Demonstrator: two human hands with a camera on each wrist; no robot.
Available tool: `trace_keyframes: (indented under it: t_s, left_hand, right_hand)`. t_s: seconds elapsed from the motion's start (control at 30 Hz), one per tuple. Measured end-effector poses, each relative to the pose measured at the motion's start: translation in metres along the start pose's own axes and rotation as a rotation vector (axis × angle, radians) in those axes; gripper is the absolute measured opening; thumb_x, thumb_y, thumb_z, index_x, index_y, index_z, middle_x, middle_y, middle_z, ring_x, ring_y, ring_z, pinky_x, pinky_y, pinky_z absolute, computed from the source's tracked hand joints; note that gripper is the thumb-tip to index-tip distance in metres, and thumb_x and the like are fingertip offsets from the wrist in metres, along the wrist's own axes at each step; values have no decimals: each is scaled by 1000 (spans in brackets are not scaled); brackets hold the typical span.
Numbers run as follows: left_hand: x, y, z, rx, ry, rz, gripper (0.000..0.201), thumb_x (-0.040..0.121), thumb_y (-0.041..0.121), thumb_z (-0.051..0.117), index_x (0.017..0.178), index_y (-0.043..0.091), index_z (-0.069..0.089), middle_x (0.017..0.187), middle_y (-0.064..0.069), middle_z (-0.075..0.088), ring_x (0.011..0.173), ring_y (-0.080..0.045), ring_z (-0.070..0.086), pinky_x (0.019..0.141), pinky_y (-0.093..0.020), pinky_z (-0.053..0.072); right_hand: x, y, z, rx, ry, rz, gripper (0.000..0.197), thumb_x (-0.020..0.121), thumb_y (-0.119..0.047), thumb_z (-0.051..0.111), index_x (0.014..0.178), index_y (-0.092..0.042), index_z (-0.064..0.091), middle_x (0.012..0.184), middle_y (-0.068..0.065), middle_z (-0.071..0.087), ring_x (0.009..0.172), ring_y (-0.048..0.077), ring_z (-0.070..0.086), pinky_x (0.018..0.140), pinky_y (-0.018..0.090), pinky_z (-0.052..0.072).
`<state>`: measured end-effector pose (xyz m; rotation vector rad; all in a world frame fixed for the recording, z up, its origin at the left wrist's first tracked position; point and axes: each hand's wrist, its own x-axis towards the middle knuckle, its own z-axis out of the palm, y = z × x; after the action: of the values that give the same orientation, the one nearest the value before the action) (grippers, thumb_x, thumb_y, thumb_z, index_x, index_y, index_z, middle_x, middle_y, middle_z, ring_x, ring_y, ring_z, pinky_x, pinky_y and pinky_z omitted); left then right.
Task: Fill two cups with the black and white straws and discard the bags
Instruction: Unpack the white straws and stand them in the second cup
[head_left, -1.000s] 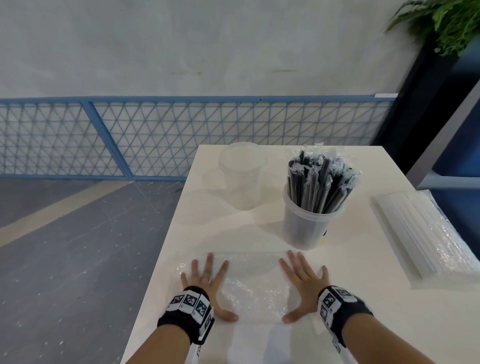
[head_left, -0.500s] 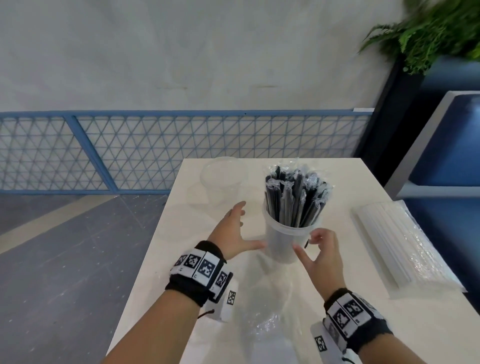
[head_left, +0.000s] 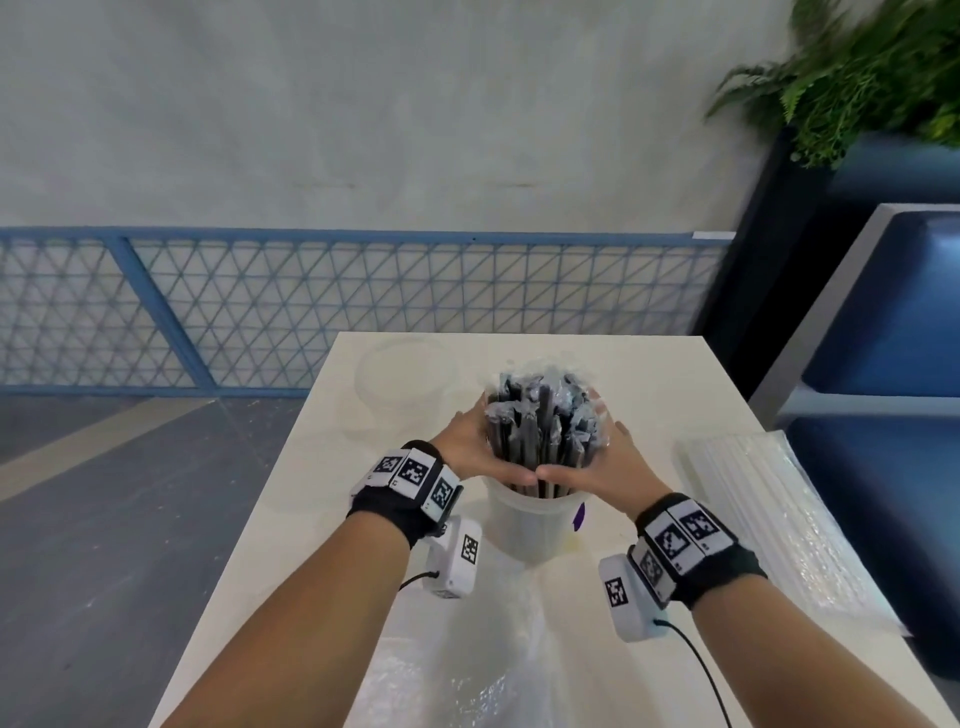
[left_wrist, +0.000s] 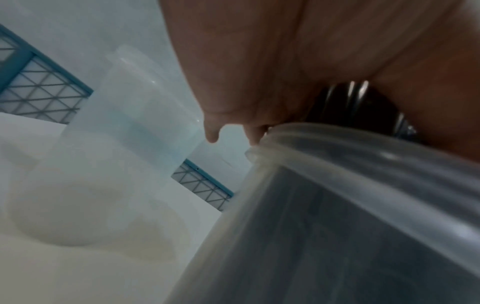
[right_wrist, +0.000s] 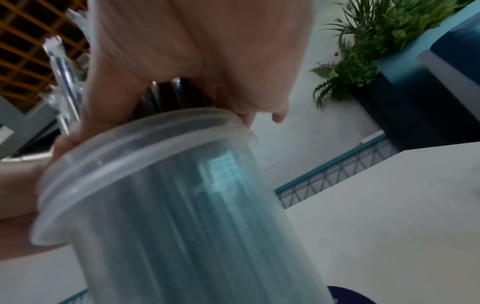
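Observation:
A translucent cup (head_left: 535, 525) stands mid-table with a bundle of wrapped black straws (head_left: 540, 421) upright in it. My left hand (head_left: 470, 441) and right hand (head_left: 618, 457) curl round the bundle just above the rim, thumbs nearly touching in front. The left wrist view shows my palm over the black straws (left_wrist: 358, 102) and the cup's rim (left_wrist: 337, 144). From the right wrist, the cup (right_wrist: 182, 205) fills the frame below the black straws (right_wrist: 176, 96). An empty second cup (head_left: 405, 379) stands behind to the left. The bag of white straws (head_left: 769, 509) lies at the right.
An empty clear plastic bag (head_left: 467, 686) lies on the white table (head_left: 322, 509) near its front edge, between my forearms. A blue mesh fence (head_left: 363, 306) runs behind the table. A potted plant (head_left: 857, 78) and a blue bench (head_left: 883, 364) stand at the right.
Both hands lifted off the flat empty bag, reached forward to the cup of black straws, and now close round the bundle above its rim.

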<state>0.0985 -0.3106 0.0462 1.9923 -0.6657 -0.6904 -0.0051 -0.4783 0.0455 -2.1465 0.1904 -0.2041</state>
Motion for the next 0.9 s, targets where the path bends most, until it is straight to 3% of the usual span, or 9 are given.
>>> trace_keyframes:
  t_s: [0.13, 0.2, 0.27, 0.37, 0.43, 0.53, 0.63, 0.8, 0.9]
  left_hand:
    - [-5, 23, -1, -29, 45, 167, 93, 50, 15, 90, 130, 12, 43, 123, -2, 60, 118, -15, 54, 107, -40, 41]
    - [-7, 36, -3, -119, 106, 230, 93, 49, 16, 89, 129, 17, 42, 122, 0, 59, 117, -14, 55, 107, -40, 41]
    - [-11, 46, -7, -174, 154, 288, 103, 43, 26, 88, 131, 29, 34, 126, 3, 55, 119, -12, 53, 106, -33, 41]
    - [-21, 62, -14, -94, 207, 376, 122, 47, 21, 91, 137, 47, 13, 138, 3, 43, 125, -8, 46, 102, -21, 39]
    - [-27, 67, -13, 18, 221, 416, 119, 53, 23, 89, 134, 55, 8, 145, 2, 35, 131, -7, 37, 106, -23, 35]
    - [-25, 58, -3, 359, 185, 471, 93, 72, 37, 76, 144, 33, 17, 152, 1, 24, 138, -9, 24, 115, -33, 28]
    - [-21, 44, 10, 532, 95, 360, 86, 85, 40, 60, 149, 17, 7, 158, 0, -1, 145, -13, 12, 118, -34, 21]
    - [-21, 43, 17, 496, 251, 459, 88, 84, 34, 62, 148, 19, 3, 158, 0, 7, 146, -11, 7, 118, -39, 21]
    - [-19, 44, 19, 525, 213, 380, 83, 86, 32, 59, 148, 18, 6, 158, 1, 6, 146, -14, 0, 118, -44, 21]
  right_hand:
    - [2, -11, -2, 148, 104, -93, 87, 63, -33, 83, 134, -21, 36, 113, -23, 56, 107, -14, 51, 106, 38, 39]
    - [4, -18, -9, 240, 183, -134, 89, 64, -22, 84, 137, -18, 34, 115, -23, 54, 106, -18, 50, 103, 25, 42]
    - [4, -26, -15, 283, 231, -231, 94, 63, -22, 84, 139, -21, 30, 125, -16, 52, 116, -10, 49, 101, 17, 40]
    - [1, -36, -19, 280, 283, -333, 97, 63, -26, 83, 140, -26, 25, 132, -6, 45, 123, -4, 43, 103, 16, 38]
    - [-1, -37, -17, 180, 315, -401, 88, 70, -34, 76, 141, -25, 25, 139, -2, 40, 130, 1, 37, 109, 18, 32]
    - [-2, -30, -5, -138, 255, -403, 58, 88, -43, 46, 142, -25, 32, 147, -2, 34, 140, 13, 25, 115, 29, 25]
    - [-2, -19, 9, -343, 225, -360, 55, 92, -40, 23, 139, -16, 38, 150, 2, 33, 142, 19, 20, 116, 40, 25]
    - [-5, -28, 10, -325, 305, -437, 52, 94, -25, 30, 145, -34, 21, 153, -4, 27, 141, 15, 26, 112, 32, 26]
    - [-6, -22, 16, -458, 334, -429, 49, 96, -25, 28, 144, -31, 24, 151, -8, 30, 141, 12, 24, 110, 33, 29]
